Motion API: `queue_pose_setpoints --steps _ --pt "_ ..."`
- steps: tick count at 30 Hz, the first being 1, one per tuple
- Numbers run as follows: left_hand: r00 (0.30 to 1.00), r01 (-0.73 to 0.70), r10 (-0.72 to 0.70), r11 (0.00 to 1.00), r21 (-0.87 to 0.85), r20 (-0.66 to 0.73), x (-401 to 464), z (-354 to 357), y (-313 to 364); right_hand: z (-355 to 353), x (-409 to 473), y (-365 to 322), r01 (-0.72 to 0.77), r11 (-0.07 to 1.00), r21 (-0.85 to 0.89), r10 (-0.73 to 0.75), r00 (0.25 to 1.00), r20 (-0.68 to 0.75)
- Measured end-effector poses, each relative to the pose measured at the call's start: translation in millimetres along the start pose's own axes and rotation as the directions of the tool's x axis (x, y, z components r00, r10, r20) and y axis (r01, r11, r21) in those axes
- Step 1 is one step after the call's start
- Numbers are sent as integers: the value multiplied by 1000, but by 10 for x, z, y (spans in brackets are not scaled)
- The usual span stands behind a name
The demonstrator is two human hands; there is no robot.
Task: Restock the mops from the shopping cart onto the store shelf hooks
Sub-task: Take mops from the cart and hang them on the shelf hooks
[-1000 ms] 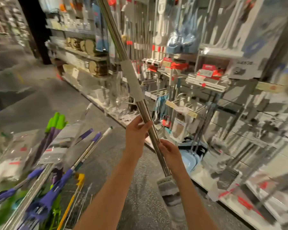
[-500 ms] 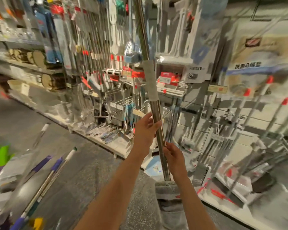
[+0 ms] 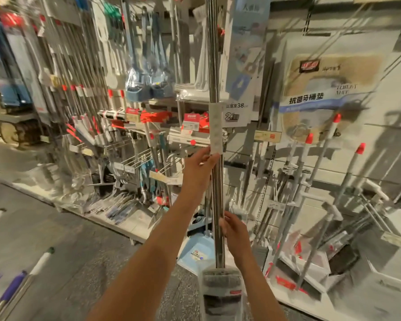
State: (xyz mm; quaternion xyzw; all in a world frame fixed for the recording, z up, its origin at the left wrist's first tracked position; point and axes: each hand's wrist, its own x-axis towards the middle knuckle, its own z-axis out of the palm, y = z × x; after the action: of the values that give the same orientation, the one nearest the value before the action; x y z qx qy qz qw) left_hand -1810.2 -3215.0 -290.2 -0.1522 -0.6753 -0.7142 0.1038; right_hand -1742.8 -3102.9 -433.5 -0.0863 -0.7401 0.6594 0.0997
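From the head camera, a mop [image 3: 214, 66] stands upright in front of the store shelf [image 3: 134, 222], its shiny metal pole running from the top edge of the view down to a grey padded mop head [image 3: 221, 290] near the bottom centre. A pale label sleeve [image 3: 215, 127] wraps the pole about halfway up. The left hand [image 3: 200, 169] holds the pole just below that sleeve, fingers curled round the metal from the left with the thumb near the sleeve's lower edge. The right hand [image 3: 235, 230] holds the pole lower down, above the mop head, fingers wrapped round it from the right; motion blur hides how tightly the fingertips close. Both bare forearms reach up from the bottom of the view. Behind the pole, the shelf wall is crowded with hanging long-handled brooms and brushes, red price tags, and a large toilet-mat poster [image 3: 329, 96] to the right. A light blue dustpan [image 3: 198, 251] leans on the bottom shelf board behind the arms. At the lower left edge, purple-gripped handles [image 3: 12, 286] angle into view over the speckled floor.
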Motion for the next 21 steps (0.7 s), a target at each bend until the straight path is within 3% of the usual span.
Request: queue_pose_setpoints --steps 7,17,21 --pt "999 34 -32 999 -39 31 311 385 -274 -331 490 122 -96 995 10 96 995 22" --pt "977 178 -166 980 -85 132 610 576 -694 -550 1076 -410 33 979 202 -14 995 -96" --pt "973 127 -111 990 -64 204 783 566 -766 -557 1371 -648 104 978 182 -70 980 -184"
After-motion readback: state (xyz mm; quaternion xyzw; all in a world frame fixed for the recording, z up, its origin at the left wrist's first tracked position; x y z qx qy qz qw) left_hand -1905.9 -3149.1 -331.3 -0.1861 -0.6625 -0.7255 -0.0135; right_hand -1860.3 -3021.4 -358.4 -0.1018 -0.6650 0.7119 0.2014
